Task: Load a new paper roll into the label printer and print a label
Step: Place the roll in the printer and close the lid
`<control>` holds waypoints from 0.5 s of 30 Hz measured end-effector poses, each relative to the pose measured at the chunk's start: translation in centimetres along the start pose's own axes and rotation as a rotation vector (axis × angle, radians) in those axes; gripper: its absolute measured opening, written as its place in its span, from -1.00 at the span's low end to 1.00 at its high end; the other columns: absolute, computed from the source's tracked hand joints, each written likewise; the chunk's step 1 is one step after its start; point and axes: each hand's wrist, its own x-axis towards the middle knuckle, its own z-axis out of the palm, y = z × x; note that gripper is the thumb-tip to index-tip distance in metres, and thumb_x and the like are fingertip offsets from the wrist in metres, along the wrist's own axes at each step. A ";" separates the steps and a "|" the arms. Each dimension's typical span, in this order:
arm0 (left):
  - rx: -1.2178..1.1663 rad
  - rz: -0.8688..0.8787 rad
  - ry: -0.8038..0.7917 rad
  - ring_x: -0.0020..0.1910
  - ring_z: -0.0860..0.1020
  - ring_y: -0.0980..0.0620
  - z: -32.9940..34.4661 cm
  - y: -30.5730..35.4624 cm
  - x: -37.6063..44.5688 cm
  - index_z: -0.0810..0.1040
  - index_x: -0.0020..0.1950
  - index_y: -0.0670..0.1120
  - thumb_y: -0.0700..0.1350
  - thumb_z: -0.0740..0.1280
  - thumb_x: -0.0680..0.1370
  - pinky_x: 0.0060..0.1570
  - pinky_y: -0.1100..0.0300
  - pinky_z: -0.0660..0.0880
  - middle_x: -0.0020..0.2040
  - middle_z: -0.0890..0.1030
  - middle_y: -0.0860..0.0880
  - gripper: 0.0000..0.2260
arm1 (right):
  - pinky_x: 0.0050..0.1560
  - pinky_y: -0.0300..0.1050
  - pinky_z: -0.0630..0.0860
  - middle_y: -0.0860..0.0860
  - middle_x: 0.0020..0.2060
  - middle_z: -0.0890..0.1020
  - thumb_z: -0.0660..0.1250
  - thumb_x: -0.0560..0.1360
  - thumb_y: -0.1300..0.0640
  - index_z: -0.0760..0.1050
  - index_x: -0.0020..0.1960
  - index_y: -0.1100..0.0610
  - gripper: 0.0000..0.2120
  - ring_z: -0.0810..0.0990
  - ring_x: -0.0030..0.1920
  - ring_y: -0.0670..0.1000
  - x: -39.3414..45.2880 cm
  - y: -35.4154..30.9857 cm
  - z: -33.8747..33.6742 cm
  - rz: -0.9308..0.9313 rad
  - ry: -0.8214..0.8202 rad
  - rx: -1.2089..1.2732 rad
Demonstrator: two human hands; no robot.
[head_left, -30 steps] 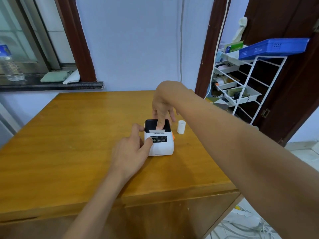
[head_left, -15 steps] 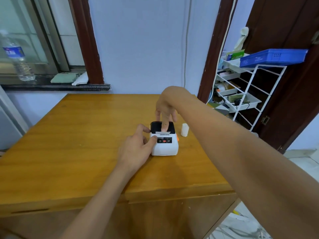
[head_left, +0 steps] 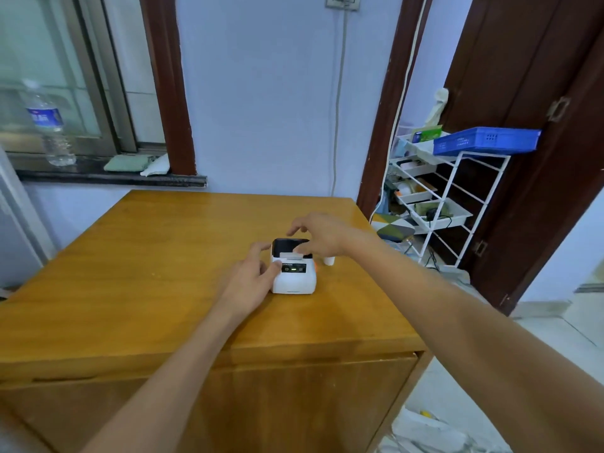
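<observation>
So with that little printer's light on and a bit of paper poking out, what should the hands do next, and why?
Probably pinch the paper strip with the right hand and tear it off. The printer has its lid shut and a green light showing, the strip sticks out of the slot, the right hand's fingers hover right at it, and the left hand braces the printer's side.

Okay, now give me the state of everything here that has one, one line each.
label printer: lid shut, green light on, upright on the wooden table
label: sticking out of the slot
left hand: open, steadying the printer's side
right hand: open, fingers at the label
paper roll: mostly hidden behind the right wrist
water bottle: upright, capped
</observation>
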 end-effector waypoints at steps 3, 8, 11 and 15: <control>0.000 0.000 -0.007 -0.31 0.59 0.01 -0.2 -0.1 -0.1 0.30 0.56 0.13 0.16 0.19 0.68 -0.35 0.05 0.43 -0.32 0.60 0.02 -0.55 | 0.22 0.05 0.55 0.02 0.25 0.58 0.39 0.59 0.08 0.56 0.34 -0.05 -0.68 0.56 0.25 0.01 -1.7 -0.4 2.9 0.011 0.297 0.160; -0.017 -0.033 -0.007 -0.20 0.67 -0.04 -0.1 -0.4 0.2 0.41 0.51 0.16 0.18 0.22 0.65 -0.10 -0.13 0.61 -0.26 0.69 -0.02 -0.58 | -0.27 0.08 0.57 -0.08 -0.29 0.55 0.27 0.64 0.08 0.52 0.03 0.01 -0.94 0.56 -0.30 -0.03 -5.1 -0.9 7.5 0.165 0.744 0.516; -0.043 -0.044 -0.011 -0.19 0.67 -0.08 0.0 -0.5 0.2 0.42 0.49 0.17 0.17 0.23 0.65 -0.08 -0.15 0.63 -0.23 0.70 -0.05 -0.59 | -0.24 0.18 0.60 -0.06 -0.35 0.54 0.25 0.64 -0.01 0.46 0.14 -0.04 -0.89 0.59 -0.30 0.00 -5.4 0.0 9.3 0.225 0.637 0.557; -0.034 -0.044 -0.024 -0.26 0.63 0.00 0.0 -0.2 0.1 0.27 0.59 0.12 0.17 0.24 0.65 -0.26 0.16 0.56 -0.24 0.67 -0.03 -0.49 | -0.14 0.04 0.60 -0.11 -0.27 0.59 0.20 0.66 -0.15 0.41 0.42 -0.05 -0.62 0.61 -0.20 -0.07 -4.4 1.0 10.3 0.256 0.507 0.590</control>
